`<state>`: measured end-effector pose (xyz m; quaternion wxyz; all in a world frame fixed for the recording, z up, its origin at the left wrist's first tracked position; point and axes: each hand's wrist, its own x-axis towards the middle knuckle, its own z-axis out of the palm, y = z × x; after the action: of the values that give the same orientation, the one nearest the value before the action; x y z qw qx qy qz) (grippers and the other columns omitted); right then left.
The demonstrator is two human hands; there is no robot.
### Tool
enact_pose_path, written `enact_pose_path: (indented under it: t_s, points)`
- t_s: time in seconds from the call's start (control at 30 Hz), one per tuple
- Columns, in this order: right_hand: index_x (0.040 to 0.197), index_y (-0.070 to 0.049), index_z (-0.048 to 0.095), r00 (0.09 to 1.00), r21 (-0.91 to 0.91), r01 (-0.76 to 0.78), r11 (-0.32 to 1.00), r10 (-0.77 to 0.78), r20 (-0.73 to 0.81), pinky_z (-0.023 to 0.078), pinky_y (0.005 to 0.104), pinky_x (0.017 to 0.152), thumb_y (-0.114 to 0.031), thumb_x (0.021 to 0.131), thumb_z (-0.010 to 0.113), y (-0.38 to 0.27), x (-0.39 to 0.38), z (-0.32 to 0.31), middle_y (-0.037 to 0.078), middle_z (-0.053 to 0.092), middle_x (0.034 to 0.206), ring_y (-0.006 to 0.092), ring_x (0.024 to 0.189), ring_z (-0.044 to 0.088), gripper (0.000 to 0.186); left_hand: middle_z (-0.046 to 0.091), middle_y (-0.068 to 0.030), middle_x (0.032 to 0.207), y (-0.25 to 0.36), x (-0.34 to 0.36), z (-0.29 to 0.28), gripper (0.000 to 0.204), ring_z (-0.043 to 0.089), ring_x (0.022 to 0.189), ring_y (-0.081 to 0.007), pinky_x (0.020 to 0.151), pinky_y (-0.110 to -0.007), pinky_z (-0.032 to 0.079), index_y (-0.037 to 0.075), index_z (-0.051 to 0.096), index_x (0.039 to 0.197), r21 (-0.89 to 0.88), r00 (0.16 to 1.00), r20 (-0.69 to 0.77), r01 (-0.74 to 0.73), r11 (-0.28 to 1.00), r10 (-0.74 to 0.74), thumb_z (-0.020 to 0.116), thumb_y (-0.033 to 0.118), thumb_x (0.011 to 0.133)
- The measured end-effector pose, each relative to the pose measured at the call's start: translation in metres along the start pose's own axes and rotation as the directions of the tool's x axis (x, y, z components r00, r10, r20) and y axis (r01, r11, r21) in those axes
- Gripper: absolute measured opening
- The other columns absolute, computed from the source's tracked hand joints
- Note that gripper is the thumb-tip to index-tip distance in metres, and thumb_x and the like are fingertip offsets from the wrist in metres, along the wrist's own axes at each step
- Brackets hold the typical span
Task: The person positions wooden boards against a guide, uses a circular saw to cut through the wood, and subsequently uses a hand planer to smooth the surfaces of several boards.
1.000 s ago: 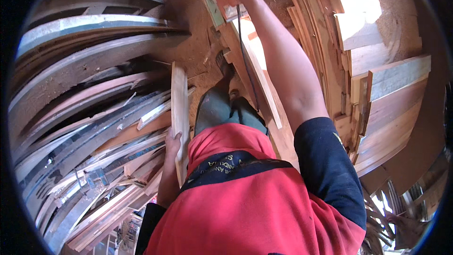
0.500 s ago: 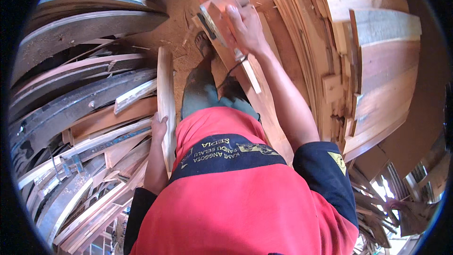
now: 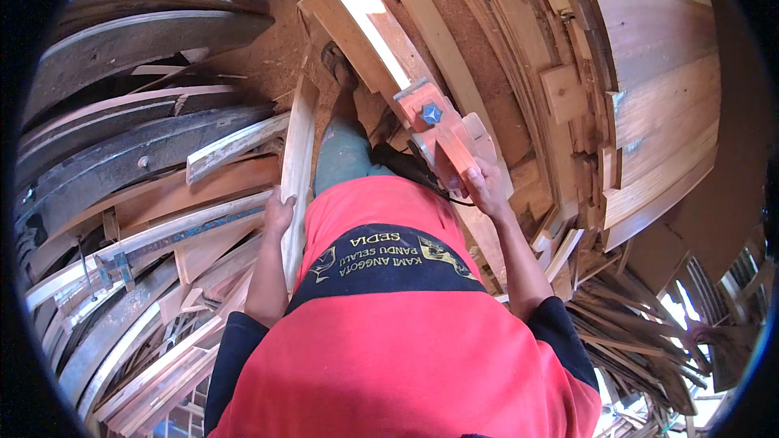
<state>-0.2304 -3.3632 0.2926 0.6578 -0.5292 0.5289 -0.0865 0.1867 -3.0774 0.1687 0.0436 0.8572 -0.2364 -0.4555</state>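
My right hand (image 3: 487, 188) is closed round the rear handle of an orange electric planer (image 3: 438, 126) with a blue knob. The planer sits at the near part of a long narrow board (image 3: 345, 20), whose far stretch is brightly lit. My left hand (image 3: 280, 212) grips the edge of an upright-looking pale wooden plank (image 3: 301, 122) beside my left hip. Its fingers are partly hidden behind the wood. A dark cord (image 3: 462, 203) shows at the back of the planer.
Curved timber pieces (image 3: 146, 36) are stacked along the left, with a blue-marked clamp bar (image 3: 187, 231) among them. To the right lie long planks (image 3: 495, 40) and a wide jointed panel (image 3: 661, 97). Sawdust covers the floor (image 3: 284, 40). Offcuts (image 3: 641, 332) are heaped at lower right.
My right hand has drawn the planer back toward my body and to the right. The bright spray of chips is gone. My left hand stays on the plank, which has shifted slightly right.
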Motion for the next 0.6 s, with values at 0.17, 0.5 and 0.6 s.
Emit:
enact_pose_path:
  t_s: [0.17, 0.5, 0.6]
  points:
    - [0.089, -0.001, 0.063, 0.999, -0.008, 0.032, 0.999, -0.032, 0.013, 0.045, 0.0326, 0.051, -0.053, 0.1, 0.049, -0.015, 0.022, 0.003, 0.006, 0.056, 0.064, 0.015, 0.054, 0.057, 0.055, 0.063, -0.026, 0.13, 0.003, -0.012, -0.012, 0.054, 0.06, 0.122, -0.0388, 0.105, -0.043, 0.044, 0.002, 0.053, 0.139, -0.051, 0.995, 0.095, -0.001, 0.999, 0.006, 0.066, 0.018, 0.089]
    - [0.084, 0.0, 0.064, 0.98, -0.122, 0.199, 0.972, -0.2, 0.003, 0.045, 0.035, 0.056, -0.05, 0.102, 0.047, -0.088, 0.125, 0.033, 0.008, 0.057, 0.062, 0.016, 0.057, 0.056, 0.056, 0.064, -0.0284, 0.125, 0.003, 0.014, -0.056, 0.053, 0.061, 0.118, -0.0421, 0.102, -0.046, 0.046, 0.0, 0.054, 0.136, 0.015, 0.998, 0.029, 0.053, 0.998, -0.054, 0.067, 0.02, 0.089]
    - [0.083, 0.001, 0.064, 0.971, -0.161, 0.235, 0.959, -0.239, -0.007, 0.045, 0.0362, 0.057, -0.048, 0.102, 0.048, -0.121, 0.16, 0.045, 0.01, 0.058, 0.062, 0.0174, 0.058, 0.056, 0.055, 0.064, -0.0294, 0.124, 0.0, 0.032, -0.07, 0.051, 0.061, 0.118, -0.0418, 0.103, -0.045, 0.046, -0.002, 0.055, 0.134, -0.059, 1.0, 0.0, 0.029, 0.998, -0.029, 0.067, 0.021, 0.089]
